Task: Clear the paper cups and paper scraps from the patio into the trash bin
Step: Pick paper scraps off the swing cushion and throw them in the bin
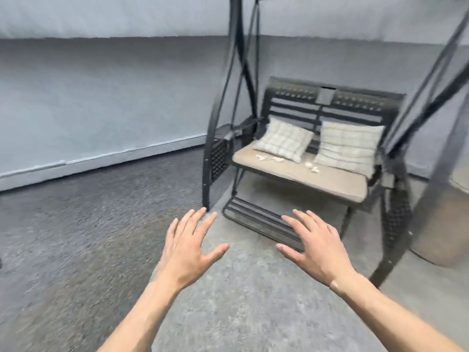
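Several small white paper scraps lie on the beige seat cushion (330,179) of a black metal swing bench: one group (269,158) near the left pillow, another (312,167) between the pillows. My left hand (189,246) and my right hand (316,246) are stretched out in front of me above the floor, fingers spread and straight, holding nothing. Both hands are well short of the bench. No paper cup and no trash bin shows in this view.
The swing bench hangs in a black frame (210,158) with crossed poles, a footrest (258,219) below the seat and two checked pillows (284,141) on it. A grey wall runs behind. The floor is dark carpet at left and grey concrete ahead. A round tan object (441,224) stands at right.
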Demonstrator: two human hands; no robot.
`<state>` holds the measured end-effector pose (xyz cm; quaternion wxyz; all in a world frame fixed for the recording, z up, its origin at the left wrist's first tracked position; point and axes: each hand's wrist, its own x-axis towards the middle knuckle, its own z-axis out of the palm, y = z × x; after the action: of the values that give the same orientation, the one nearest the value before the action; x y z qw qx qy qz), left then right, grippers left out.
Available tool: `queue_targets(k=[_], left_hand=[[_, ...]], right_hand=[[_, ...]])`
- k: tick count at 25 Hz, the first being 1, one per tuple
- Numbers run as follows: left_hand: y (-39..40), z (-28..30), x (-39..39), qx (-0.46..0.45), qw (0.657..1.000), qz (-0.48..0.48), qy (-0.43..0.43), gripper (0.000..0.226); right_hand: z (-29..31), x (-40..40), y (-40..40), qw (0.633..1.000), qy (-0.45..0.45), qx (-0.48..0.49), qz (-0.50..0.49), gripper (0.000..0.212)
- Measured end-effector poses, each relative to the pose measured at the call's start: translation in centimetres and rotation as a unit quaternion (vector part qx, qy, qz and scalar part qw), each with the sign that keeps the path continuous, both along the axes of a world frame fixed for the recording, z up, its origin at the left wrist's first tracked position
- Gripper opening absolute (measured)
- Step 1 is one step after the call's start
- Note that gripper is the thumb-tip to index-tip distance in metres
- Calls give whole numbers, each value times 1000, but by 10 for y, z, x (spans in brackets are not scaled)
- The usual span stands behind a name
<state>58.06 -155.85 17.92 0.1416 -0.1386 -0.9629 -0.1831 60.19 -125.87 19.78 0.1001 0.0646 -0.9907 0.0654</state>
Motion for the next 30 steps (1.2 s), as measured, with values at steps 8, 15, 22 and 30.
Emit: queue_targets(k=[8, 15, 22, 30], left_hand=[[207, 18, -18, 1, 984, -174, 38, 79], [394, 18, -4, 8, 960, -279, 40, 77], [527, 13, 3, 13, 944, -329, 37, 75], [566, -8, -51, 4, 948, -317, 17, 77]], right_hand=[[8, 84, 179, 986, 28, -14, -161, 75], [11, 151, 334, 963, 41, -14, -266, 73], [5, 210, 440, 934, 43, -8, -356, 70], [-20, 164, 481, 931, 22, -26, -363, 70]])
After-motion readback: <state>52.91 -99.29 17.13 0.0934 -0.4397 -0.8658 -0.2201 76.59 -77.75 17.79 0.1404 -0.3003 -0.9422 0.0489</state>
